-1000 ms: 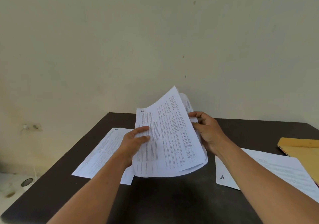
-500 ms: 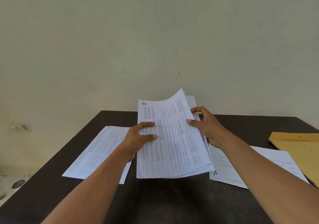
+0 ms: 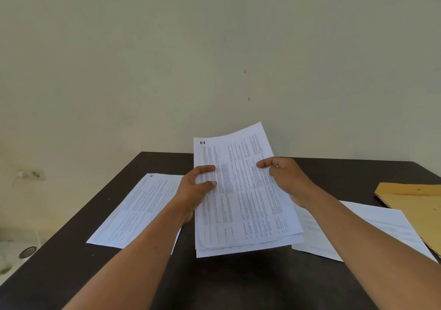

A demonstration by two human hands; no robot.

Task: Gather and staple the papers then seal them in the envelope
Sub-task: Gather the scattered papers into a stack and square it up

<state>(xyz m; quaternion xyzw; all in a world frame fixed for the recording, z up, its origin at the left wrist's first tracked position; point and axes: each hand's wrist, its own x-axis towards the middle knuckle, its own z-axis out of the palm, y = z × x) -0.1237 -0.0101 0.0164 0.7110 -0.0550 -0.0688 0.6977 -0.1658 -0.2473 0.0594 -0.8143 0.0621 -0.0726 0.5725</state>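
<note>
I hold the stack of papers (image 3: 241,197) between both hands above the middle of the dark worktop (image 3: 238,283). My left hand (image 3: 193,192) has its left edge: my left fingers (image 3: 207,168) curl over onto the printed face near that edge, with the thumb lying just below them on the same face, so the hand is closed on the sheets. My right hand (image 3: 288,180) has the opposite edge, a little higher up; its fingers (image 3: 265,164) press flat onto the top sheet and the rest of the hand wraps behind the stack, closed on it too. The stack tilts up and away from me, its far end lifted in front of the pale wall (image 3: 214,59) and its near end low over the worktop; I cannot tell whether that end touches it. The sheets are not squared: several lower edges fan out below one another at the near end. The top sheet carries a dark mark in its upper left corner.

A single printed sheet (image 3: 136,211) lies flat on the worktop to the left, partly under my left forearm. Another sheet (image 3: 372,228) lies flat to the right, beneath my right forearm. The brown envelope (image 3: 417,202) rests at the right edge of the worktop, just beside that sheet and well apart from my fingers.
</note>
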